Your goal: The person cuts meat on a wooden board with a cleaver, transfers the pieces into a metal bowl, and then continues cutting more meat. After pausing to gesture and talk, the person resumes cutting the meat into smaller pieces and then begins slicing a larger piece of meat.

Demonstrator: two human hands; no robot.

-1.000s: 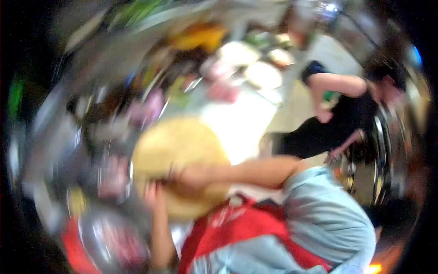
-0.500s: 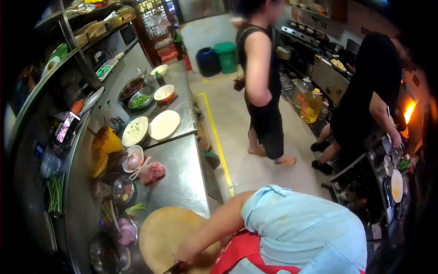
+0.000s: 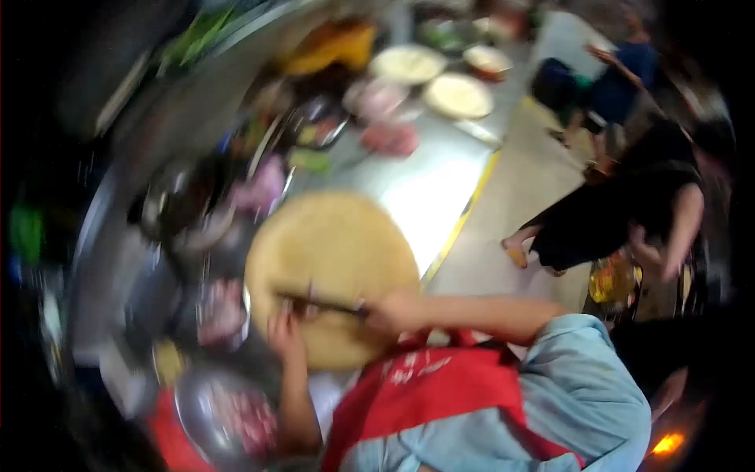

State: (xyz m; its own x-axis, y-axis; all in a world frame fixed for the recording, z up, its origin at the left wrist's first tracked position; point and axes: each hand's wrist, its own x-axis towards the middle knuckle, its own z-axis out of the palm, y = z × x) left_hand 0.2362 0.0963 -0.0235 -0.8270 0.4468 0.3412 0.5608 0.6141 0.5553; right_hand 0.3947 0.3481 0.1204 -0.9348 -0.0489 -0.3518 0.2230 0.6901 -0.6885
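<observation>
A round wooden chopping board [image 3: 338, 244] fills the middle of the view. My right hand [image 3: 393, 312] is closed around the handle of a knife [image 3: 322, 302], whose dark blade points left across the board. At the board's left edge, my left hand [image 3: 285, 334] is close to the blade's tip, its fingers smeared by motion. Something small and pale seems to lie by the blade, too blurred to name. A metal bowl of cut meat [image 3: 244, 417] stands at the lower left.
Beyond the board are a piece of raw meat [image 3: 389, 139], a green vegetable piece [image 3: 311, 161], purple onions [image 3: 261, 185] and two pale plates [image 3: 458, 96]. A person in black [image 3: 621, 204] stands at the right, with another person in dark blue [image 3: 621, 75] behind. Flames [image 3: 668, 444] show lower right.
The view has swung and tilted, bringing the whole board, my left hand, the knife and the bowl of cut meat into sight. A person in dark blue now shows at the back.
</observation>
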